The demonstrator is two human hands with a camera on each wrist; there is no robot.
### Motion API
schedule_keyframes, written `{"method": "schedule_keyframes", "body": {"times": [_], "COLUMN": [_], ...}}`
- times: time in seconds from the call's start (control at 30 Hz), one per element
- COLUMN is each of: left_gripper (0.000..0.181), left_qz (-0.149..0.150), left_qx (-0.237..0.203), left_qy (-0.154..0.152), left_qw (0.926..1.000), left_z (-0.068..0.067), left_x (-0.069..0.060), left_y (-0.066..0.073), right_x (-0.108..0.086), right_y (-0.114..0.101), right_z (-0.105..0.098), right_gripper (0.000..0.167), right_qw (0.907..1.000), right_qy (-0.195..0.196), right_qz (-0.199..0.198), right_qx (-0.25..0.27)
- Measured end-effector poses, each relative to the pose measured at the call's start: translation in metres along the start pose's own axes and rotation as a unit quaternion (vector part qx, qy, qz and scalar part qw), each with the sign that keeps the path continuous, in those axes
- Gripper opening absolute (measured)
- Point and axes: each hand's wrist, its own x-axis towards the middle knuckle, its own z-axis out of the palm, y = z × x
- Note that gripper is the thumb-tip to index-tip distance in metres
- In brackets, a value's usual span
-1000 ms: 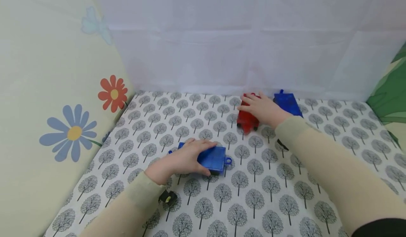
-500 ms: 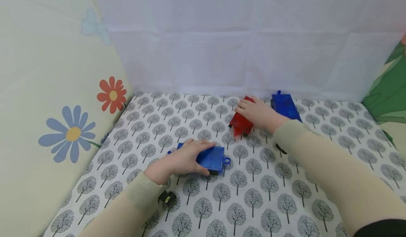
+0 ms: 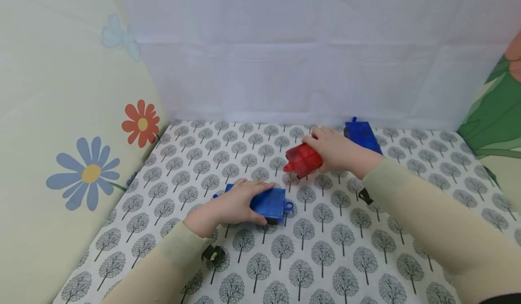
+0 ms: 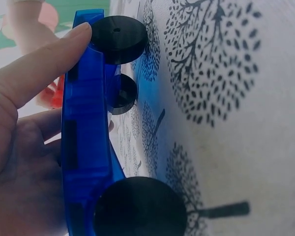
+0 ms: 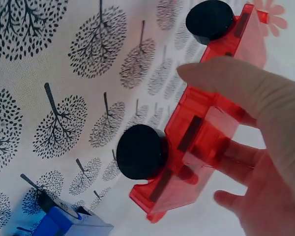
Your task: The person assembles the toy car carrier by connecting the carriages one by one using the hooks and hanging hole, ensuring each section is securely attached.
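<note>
Right hand grasping a red wheeled toy, left hand steadying a blue one.
The right hand (image 3: 335,149) grips the red wheeled toy (image 3: 305,159) between thumb and fingers, tilted, just beyond the near blue toy (image 3: 272,203), which the left hand (image 3: 240,202) grips on the table (image 3: 346,225); a far blue toy (image 3: 361,134) lies partly behind the right wrist. The step seems to be positioning the red toy; the next move probably calls for levelling it and a steady left grip.

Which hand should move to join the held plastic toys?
Right hand, probably: its red plastic wheeled toy looks lifted; the left hand holds a blue plastic wheeled toy on patterned cloth.
</note>
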Motion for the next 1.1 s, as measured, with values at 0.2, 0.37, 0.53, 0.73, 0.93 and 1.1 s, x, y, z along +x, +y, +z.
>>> {"method": "schedule_keyframes", "body": {"times": [0.2, 0.37, 0.53, 0.73, 0.93, 1.1], "left_gripper": [0.093, 0.094, 0.092, 0.092, 0.092, 0.094], "left_qz": [0.007, 0.008, 0.007, 0.006, 0.004, 0.005], "left_qx": [0.005, 0.004, 0.008, 0.006, 0.003, 0.004], "left_qy": [0.003, 0.003, 0.002, 0.000, 0.000, 0.001], "left_qw": [1.0000, 1.0000, 0.9999, 1.0000, 1.0000, 1.0000], "left_z": [0.000, -0.001, -0.002, -0.002, -0.002, 0.000], "left_x": [0.002, 0.004, 0.006, 0.006, 0.006, 0.005], "left_y": [0.001, 0.004, 0.004, 0.004, 0.004, 0.002], "right_x": [-0.024, -0.046, -0.064, -0.079, -0.086, -0.088], "right_y": [0.001, -0.004, -0.014, -0.030, -0.038, -0.040], "right_z": [-0.006, -0.007, -0.002, 0.005, 0.015, 0.022], "right_gripper": [0.082, 0.079, 0.079, 0.083, 0.093, 0.110], "right_qw": [0.9991, 0.9985, 0.9987, 0.9977, 0.9960, 0.9940], "right_qy": [-0.006, -0.020, -0.028, -0.053, -0.071, -0.083], "right_qz": [0.014, 0.024, 0.025, 0.034, 0.042, 0.055], "right_qx": [0.039, 0.044, 0.034, 0.025, 0.034, 0.045]}}
